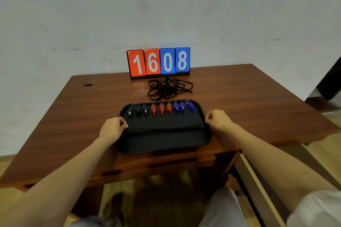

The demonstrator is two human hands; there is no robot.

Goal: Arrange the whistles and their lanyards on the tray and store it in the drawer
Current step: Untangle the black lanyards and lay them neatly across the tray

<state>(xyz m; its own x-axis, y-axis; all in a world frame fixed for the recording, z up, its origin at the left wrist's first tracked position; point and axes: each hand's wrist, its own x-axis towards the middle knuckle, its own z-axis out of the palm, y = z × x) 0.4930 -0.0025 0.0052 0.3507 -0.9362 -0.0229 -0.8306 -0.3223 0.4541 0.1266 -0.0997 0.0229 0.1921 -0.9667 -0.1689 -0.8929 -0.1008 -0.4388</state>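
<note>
- Step in hand, as I read it: laying one lanyard (166,129) straight across the tray (162,150), w/ the rest to follow.
- Left grip (113,128) is curled, pinching one end of the cord at the tray's left rim. Right grip (218,119) is curled on the other end at the right rim. The cord runs taut between them, on the tray or just above it; can't tell which.
- Whistles (162,108) sit in a row along the tray's far side — 3 black, 3 red, 3 blue, left to right — apart from the cord.
- To do it well: lower both ends together so the cord lands flat & parallel to the whistle row. A snag on a ring would drag a whistle out of line.
- Let go one end at a time, pressing it down first. A thin cord prob. springs back & curls if dropped under tension.
- Tuck the ends inside the rim; anything hanging over could catch when the tray is stored.
- Leave room on the near half. The pile (168,88) of black lanyards lies tangled on the surface (249,97) behind the tray, just in front of the scoreboard (159,61), so draw the next one out slowly, by a single strand.
- Task approx. midway: whistles placed, most cords not, tray not stored.
</note>
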